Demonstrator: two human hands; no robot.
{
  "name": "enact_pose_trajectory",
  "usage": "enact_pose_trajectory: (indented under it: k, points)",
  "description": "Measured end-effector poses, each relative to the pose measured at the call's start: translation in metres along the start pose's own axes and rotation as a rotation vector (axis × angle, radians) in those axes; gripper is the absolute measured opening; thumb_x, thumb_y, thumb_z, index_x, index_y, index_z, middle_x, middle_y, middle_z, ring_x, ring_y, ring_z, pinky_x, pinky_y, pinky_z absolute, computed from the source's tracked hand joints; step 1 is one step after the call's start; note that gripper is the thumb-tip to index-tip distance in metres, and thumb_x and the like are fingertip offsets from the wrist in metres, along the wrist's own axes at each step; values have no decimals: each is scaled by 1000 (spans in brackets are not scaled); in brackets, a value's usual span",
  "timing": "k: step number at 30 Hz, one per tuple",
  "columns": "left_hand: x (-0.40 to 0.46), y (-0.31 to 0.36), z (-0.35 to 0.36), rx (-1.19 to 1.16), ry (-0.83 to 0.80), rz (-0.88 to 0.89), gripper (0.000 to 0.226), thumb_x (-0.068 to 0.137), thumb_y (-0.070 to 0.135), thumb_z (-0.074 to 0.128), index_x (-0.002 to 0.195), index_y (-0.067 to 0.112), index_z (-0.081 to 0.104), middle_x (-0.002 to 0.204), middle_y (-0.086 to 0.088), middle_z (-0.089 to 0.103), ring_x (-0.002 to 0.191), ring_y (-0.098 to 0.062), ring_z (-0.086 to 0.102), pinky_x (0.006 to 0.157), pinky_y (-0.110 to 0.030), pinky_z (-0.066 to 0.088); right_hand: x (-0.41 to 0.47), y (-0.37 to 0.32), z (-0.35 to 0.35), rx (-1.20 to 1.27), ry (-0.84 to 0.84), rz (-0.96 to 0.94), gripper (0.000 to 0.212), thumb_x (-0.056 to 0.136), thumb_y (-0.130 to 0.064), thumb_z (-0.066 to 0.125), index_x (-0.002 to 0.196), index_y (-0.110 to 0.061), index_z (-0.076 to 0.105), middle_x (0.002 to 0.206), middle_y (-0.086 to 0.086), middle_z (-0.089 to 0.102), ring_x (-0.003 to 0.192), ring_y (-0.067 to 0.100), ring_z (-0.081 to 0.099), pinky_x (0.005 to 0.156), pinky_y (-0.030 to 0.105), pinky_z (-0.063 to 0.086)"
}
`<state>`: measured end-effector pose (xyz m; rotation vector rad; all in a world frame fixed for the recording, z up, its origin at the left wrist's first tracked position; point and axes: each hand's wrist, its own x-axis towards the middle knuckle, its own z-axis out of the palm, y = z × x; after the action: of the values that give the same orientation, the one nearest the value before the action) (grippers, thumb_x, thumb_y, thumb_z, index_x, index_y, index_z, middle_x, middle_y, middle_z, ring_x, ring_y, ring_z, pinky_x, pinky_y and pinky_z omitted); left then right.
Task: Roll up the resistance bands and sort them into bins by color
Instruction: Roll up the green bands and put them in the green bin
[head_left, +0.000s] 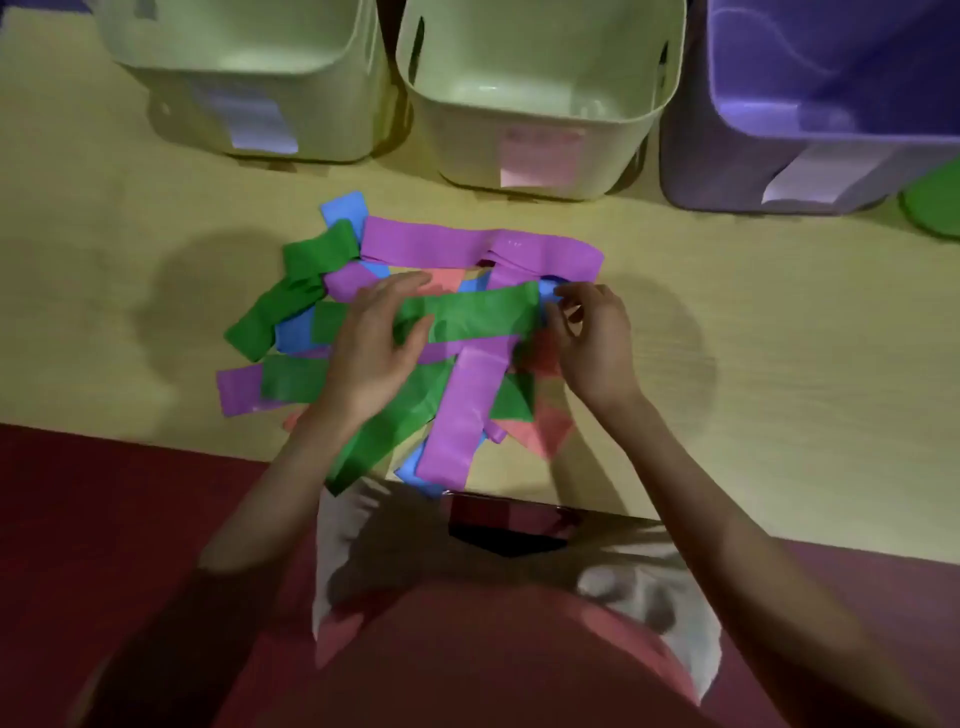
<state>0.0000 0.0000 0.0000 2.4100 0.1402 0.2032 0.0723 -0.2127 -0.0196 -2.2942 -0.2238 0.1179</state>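
Note:
A loose heap of flat resistance bands lies on the yellow table: green, purple, blue and pink ones crossing each other. On top lies a green band, stretched left to right. My left hand rests on its left part, thumb and fingers lightly curled round it. My right hand pinches at its right end, where a blue band shows underneath. A long purple band runs along the far side of the heap.
Three bins stand at the back edge: a pale green bin at left, another pale green bin in the middle with a pink label, a purple bin at right. A green round object sits far right. A dark phone lies at the near edge.

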Motion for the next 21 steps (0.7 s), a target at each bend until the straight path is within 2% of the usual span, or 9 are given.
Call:
enact_pose_trajectory:
  k: [4,9,13,15,18,21]
  points:
    - [6,-3,13,44,-1,15,39,88,12,63,126,6,58,121,-11,63,113,-27,55,99,-36,41,5,9,11,-30,59,-43,21,87,-19,64,97,-2,70,86,22,63,84,39,57,77,41,43]
    - [5,-23,24,63,40,75,34,90,20,60,121,6,62,114,-8,68,107,-26,61,94,-37,45,2,20,28,29,124,-107,17,78,-18,71,92,-8,70,89,15,63,87,35,55,78,30,36]
    - [0,-29,31,13,148,84,30,89,17,60,116,5,64,105,-7,69,101,-24,62,93,-36,47,-1,24,36,91,205,-181,17,73,-12,72,89,-8,66,88,7,62,82,26,54,75,25,35]
    - [-1,-32,32,29,130,136,34,87,19,63,118,4,63,106,-10,67,101,-24,62,94,-37,47,-4,24,38,107,249,-240,17,71,-10,71,87,-6,64,87,9,63,80,20,53,73,21,34]
    - [1,-36,27,104,32,140,47,81,31,67,123,8,62,111,-10,65,104,-22,60,93,-26,41,-8,15,32,315,190,-232,15,75,-4,68,86,-10,59,81,-7,60,73,0,55,70,14,41]
    - [-2,-34,14,107,29,145,51,76,35,73,119,10,64,108,-9,67,101,-22,61,90,-27,42,-17,1,20,524,122,-204,27,80,3,67,85,-18,50,76,-7,58,65,-3,55,62,14,44]
